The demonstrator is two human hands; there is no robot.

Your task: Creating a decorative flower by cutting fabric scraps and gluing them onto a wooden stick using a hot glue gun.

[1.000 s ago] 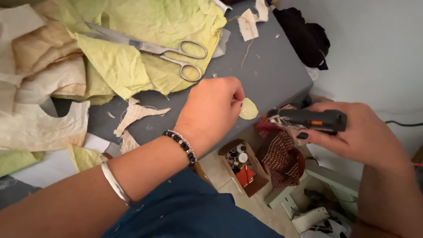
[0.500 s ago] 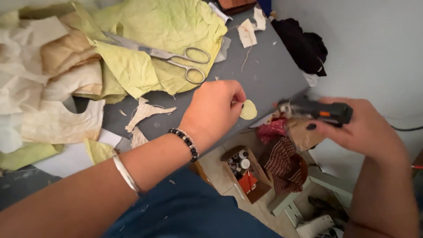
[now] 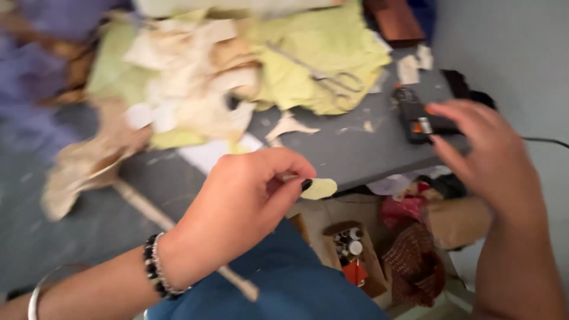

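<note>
Petal-shaped pale yellow fabric scrap [image 3: 319, 188] pinched in left hand [image 3: 237, 213], thumb & forefinger pressed together on it, just off edge of grey tabletop [image 3: 355, 148]. Right hand [image 3: 486, 157] over black glue gun w/ orange trigger [image 3: 418, 118] lying on tabletop; fingers spread, contact unclear due to blur. Steel scissors [image 3: 332, 80] on yellow-green fabric pile [image 3: 314, 59].

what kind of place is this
Probably a home craft or sewing corner: a grey table strewn with yellow-green and cream fabric scraps, scissors lying on them, a black glue gun, and a small box of supplies below.
</note>
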